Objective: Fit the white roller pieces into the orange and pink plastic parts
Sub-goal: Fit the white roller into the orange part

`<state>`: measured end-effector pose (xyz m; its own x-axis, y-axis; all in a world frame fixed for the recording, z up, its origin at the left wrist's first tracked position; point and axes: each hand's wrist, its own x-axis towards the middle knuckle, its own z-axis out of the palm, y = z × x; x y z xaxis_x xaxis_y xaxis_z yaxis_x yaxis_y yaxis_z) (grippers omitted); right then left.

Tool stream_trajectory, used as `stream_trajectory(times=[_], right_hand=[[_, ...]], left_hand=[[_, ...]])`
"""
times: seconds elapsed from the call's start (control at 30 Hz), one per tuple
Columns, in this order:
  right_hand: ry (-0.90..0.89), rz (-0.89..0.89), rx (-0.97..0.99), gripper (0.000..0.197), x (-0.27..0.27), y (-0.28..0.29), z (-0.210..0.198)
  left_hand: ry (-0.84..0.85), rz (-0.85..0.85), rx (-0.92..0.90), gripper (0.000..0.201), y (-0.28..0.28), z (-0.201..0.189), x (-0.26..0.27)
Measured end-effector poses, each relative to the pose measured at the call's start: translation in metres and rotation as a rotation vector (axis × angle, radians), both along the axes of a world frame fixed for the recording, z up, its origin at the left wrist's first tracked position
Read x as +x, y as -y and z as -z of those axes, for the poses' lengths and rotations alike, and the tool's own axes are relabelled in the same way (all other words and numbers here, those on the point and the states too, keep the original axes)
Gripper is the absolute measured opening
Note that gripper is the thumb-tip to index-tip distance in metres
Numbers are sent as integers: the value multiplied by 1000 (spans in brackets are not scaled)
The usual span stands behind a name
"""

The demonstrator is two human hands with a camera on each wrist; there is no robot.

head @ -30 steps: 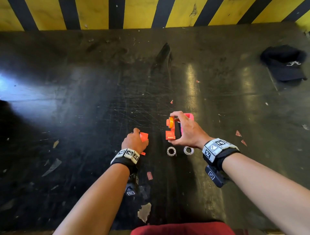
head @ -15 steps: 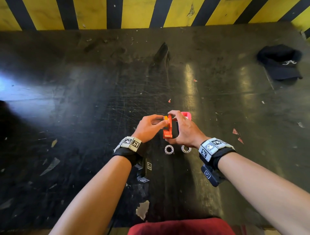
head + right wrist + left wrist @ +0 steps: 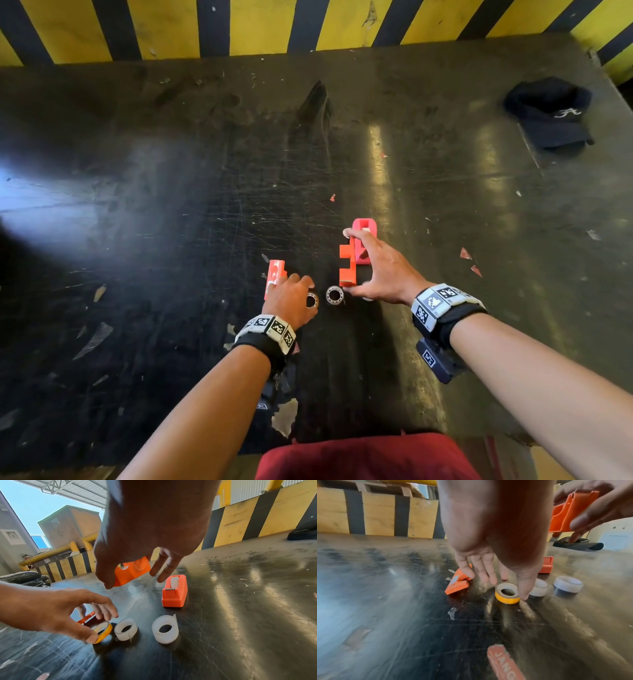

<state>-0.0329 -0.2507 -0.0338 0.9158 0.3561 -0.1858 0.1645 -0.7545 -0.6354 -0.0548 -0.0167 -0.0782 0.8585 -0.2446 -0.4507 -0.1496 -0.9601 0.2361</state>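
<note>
My left hand (image 3: 291, 298) reaches down to the dark table (image 3: 171, 240) and pinches a yellow-rimmed roller (image 3: 507, 595) between thumb and fingers; the roller sits tilted on the surface. Two white rollers (image 3: 126, 629) (image 3: 165, 630) stand just right of it. My right hand (image 3: 380, 270) grips an orange plastic part (image 3: 347, 265) lengthwise above the table, index tip on its far end and thumb on its near end. Behind it stands the pink part (image 3: 364, 240) with a white roller (image 3: 175, 581) seated in it. A second orange part (image 3: 275, 277) lies beside my left fingers.
A black cap (image 3: 551, 113) lies at the far right of the table. A yellow and black striped wall (image 3: 239, 27) runs along the far edge. Tape scraps and a torn red label (image 3: 503, 662) dot the surface. Red cloth (image 3: 366, 459) shows at the near edge.
My left hand left the orange part held by my right hand and came down to the table with the yellow-rimmed roller. The held orange part now shows no roller.
</note>
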Motion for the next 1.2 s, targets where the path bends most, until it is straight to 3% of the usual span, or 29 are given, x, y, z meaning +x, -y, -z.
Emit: stream_trajectory(times=[0.13, 0.23, 0.37, 0.47, 0.57, 0.67, 0.93, 1.2], right_hand=[[-4, 9, 2, 109, -1, 5, -2], [-10, 14, -12, 110, 0, 7, -2], [-13, 11, 0, 109, -1, 12, -4], [-9, 36, 14, 103, -1, 19, -10], [-29, 53, 42, 100, -1, 25, -13], [-54, 57, 57, 98, 1, 22, -12], [-49, 40, 74, 93, 7, -1, -16], [-22, 11, 68, 94, 4, -8, -21]], left_hand=[[74, 99, -32, 63, 19, -7, 10], [31, 201, 39, 66, 38, -10, 17], [26, 239, 83, 52, 47, -5, 19], [6, 92, -132, 42, 38, -7, 25], [-83, -135, -511, 43, 22, -21, 38], [-139, -218, -751, 42, 9, -43, 50], [-175, -248, -872, 44, 3, -59, 55], [-163, -239, -874, 46, -3, -64, 53]])
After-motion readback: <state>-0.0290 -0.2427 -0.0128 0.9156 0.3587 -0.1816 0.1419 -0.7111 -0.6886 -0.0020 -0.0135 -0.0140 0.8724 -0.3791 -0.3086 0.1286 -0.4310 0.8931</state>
